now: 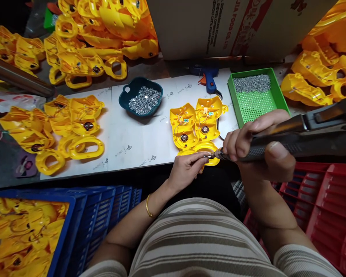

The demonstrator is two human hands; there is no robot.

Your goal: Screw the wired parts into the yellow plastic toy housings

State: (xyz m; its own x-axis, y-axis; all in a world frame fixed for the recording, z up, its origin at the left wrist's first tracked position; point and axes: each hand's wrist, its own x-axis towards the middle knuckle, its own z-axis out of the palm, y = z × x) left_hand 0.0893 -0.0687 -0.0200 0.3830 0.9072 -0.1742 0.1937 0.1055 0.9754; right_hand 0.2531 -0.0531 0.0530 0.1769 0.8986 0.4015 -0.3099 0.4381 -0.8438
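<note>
My right hand (256,142) is wrapped round a dark power screwdriver (291,134), which lies nearly level and points left. Its metal bit ends at the fingertips of my left hand (188,167), which are pinched together. What they hold at the bit's tip is too small to make out. Under and behind these fingers, at the table's front edge, lies an open yellow plastic housing (184,125) with two halves side by side. Wires, small circuit boards and round speakers show inside it, and its ring-shaped handle part (212,148) is nearest to me, partly covered by my left hand.
A dark teal bowl (123,102) of small screws and a green basket (276,90) with more metal pieces flank a blue glue gun (210,82). Yellow housings (86,115) lie left; others are piled behind. A carton (190,30) stands at the back. Blue (98,215) and red crates (328,204) stand below.
</note>
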